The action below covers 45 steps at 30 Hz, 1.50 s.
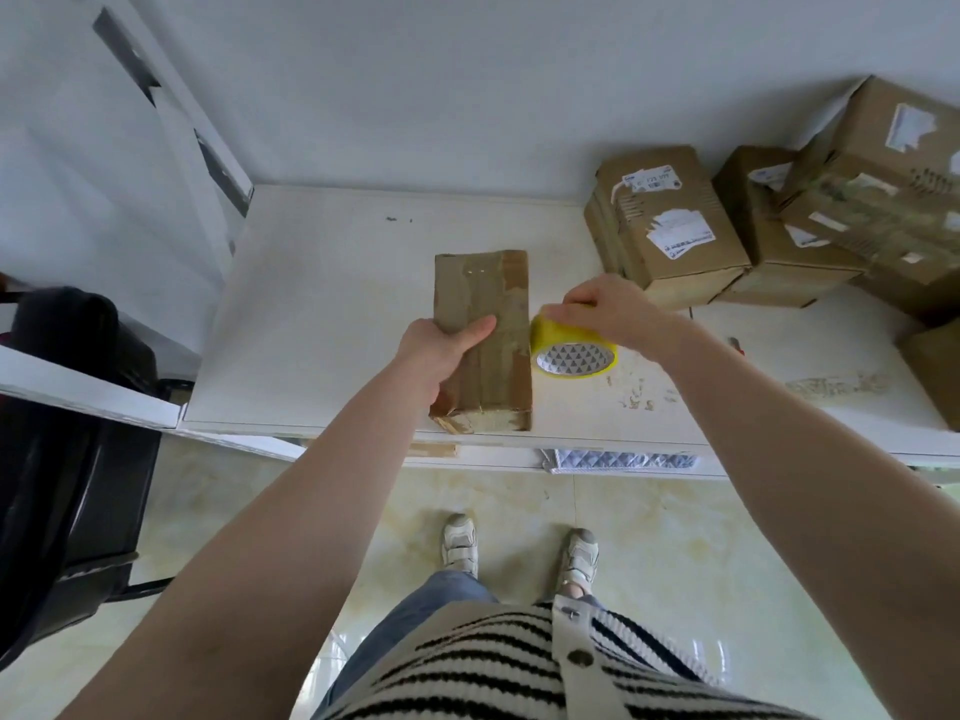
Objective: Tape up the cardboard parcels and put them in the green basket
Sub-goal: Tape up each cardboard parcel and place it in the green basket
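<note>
The left hand (441, 350) is pressing flat, fingers spread, on the long brown cardboard parcel (483, 340) lying near the front edge of the white tabletop (322, 314). The parcel's long axis is running away from the person. The right hand (608, 309) is gripping the yellow roll of tape (574, 350) from above, touching the parcel's right side, so the tape looks set to travel leftward across it. Any loose tape end is too hard to make out. More brown cardboard boxes (675, 220) are waiting at the far right. The green basket is nowhere in view.
</note>
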### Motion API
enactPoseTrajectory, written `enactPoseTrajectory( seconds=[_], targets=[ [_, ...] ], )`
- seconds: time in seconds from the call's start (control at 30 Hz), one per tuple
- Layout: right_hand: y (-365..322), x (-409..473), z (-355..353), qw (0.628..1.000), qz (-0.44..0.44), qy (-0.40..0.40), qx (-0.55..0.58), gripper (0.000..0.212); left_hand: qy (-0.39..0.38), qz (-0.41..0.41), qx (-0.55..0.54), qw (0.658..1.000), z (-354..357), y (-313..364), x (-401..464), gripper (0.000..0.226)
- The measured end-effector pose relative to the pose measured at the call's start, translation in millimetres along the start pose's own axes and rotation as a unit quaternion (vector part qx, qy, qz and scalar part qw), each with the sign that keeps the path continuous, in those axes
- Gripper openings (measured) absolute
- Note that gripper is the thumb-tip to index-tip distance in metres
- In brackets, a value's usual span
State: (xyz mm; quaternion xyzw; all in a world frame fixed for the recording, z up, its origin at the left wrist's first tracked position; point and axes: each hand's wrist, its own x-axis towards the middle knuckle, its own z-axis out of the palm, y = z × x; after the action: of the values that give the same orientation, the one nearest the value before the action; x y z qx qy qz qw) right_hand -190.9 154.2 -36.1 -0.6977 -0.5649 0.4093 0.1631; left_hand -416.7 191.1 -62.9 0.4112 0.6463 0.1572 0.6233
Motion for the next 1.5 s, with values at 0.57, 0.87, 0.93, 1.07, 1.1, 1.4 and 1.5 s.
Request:
enactPoseTrajectory(
  seconds=[0.57, 0.87, 0.93, 1.07, 1.1, 1.4, 1.5],
  targets=[
    [-50, -8, -9, 0.996, -0.038, 0.062, -0.055, 0.039, -0.037, 0.093, 0.051, 0.994, 17, 19, -12, 0.08],
    [-41, -11, -21, 0.996, -0.06, 0.062, 0.008, 0.044, 0.019, 0.096, 0.114, 0.989, 25, 8, -8, 0.086],
    [-37, -9, -26, 0.994, -0.047, 0.066, -0.08, 0.042, 0.018, 0.098, 0.088, 0.991, 23, 6, -5, 0.085],
    [-28, -9, -35, 0.968, 0.013, 0.078, -0.237, 0.046, -0.004, 0.098, 0.035, 0.995, 13, 2, 0, 0.087],
    [-26, -10, -32, 0.972, 0.014, 0.075, -0.222, 0.046, -0.007, 0.097, 0.013, 0.995, 9, 1, 0, 0.089],
    [-70, 12, 26, 0.974, -0.012, 0.073, -0.214, 0.05, 0.016, 0.025, -0.018, 0.999, -22, -26, 14, 0.059],
    [-81, 19, 37, 0.963, -0.019, 0.069, -0.26, 0.047, 0.035, 0.019, 0.006, 0.999, -25, -33, 15, 0.066]
  ],
)
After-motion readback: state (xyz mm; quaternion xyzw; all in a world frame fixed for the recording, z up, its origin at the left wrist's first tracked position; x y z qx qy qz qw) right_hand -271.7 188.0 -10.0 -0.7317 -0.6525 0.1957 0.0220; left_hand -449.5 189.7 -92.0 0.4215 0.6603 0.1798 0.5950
